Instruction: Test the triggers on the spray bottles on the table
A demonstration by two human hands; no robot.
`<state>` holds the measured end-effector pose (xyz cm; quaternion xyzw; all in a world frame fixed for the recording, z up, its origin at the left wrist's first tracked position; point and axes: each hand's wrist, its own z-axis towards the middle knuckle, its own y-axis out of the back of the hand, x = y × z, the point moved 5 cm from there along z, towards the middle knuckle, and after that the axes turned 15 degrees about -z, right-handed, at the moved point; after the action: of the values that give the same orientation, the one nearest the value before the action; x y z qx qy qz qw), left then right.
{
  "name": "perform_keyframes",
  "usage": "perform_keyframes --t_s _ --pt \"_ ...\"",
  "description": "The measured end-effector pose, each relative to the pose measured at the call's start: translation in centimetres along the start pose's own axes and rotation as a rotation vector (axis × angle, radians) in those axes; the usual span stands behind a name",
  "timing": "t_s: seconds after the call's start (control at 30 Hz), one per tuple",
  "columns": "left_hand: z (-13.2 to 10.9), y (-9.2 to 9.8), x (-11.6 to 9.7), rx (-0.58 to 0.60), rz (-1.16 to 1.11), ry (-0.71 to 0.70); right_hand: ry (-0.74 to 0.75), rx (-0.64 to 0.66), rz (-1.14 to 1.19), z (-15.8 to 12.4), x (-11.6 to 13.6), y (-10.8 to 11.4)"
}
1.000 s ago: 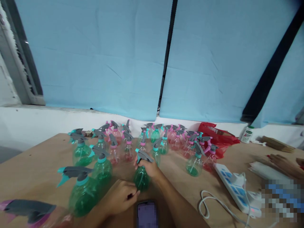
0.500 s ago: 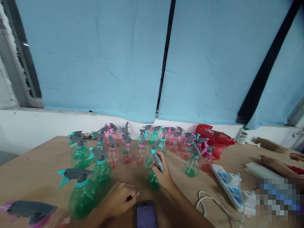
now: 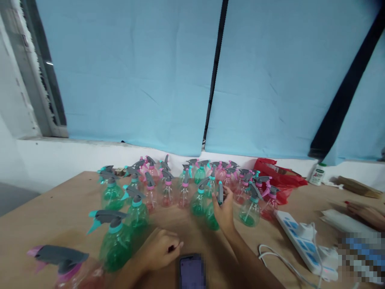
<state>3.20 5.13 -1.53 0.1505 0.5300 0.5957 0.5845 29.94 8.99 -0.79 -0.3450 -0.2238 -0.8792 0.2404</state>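
My right hand (image 3: 225,206) is closed around the grey trigger head of a green spray bottle (image 3: 212,217), upright on or just above the table; its base contact is unclear. Close behind it on the left stands another green spray bottle (image 3: 199,202) with a turquoise collar. My left hand (image 3: 161,245) rests low over the table in a loose fist, with only a dark hollow between the curled fingers. Left of this fist stand a large green spray bottle (image 3: 116,247) and a pink-collared spray bottle (image 3: 72,269), partly cut off by the frame.
Several pink and green spray bottles line the back. A phone (image 3: 192,271) lies at the front edge. On the right are a white power strip (image 3: 300,241) with cables, a red plastic bag (image 3: 278,178), a white bottle (image 3: 317,175) and another person's hand (image 3: 365,212).
My right hand has carried the green spray bottle away from me and to the right, beside another green one. My left hand stays nearly still. The whole view has shifted slightly.
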Motion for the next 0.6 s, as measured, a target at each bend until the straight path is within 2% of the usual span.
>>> perform_keyframes --t_s 0.17,0.33,0.47,0.53,0.57,0.6 --pt "0.0 0.2 -0.4 0.001 0.007 0.020 0.032 0.009 -0.033 -0.6 -0.4 -0.2" --pt "-0.1 0.2 -0.7 -0.001 0.000 0.033 0.163 -0.191 -0.238 -1.5 1.0 2.0" --pt "0.0 0.3 -0.7 -0.006 0.009 0.028 0.365 -0.248 -0.165 -3.0 5.3 3.4" --pt "-0.1 0.2 -0.4 0.002 0.014 0.039 0.497 -0.185 -0.099 -3.8 8.7 2.9" --pt "-0.2 0.0 -0.1 0.006 0.016 0.053 0.570 -0.117 -0.068 -4.3 10.8 2.2" --pt "-0.3 -0.1 0.2 0.008 0.016 0.070 0.619 0.005 -0.032 -4.6 12.9 1.1"
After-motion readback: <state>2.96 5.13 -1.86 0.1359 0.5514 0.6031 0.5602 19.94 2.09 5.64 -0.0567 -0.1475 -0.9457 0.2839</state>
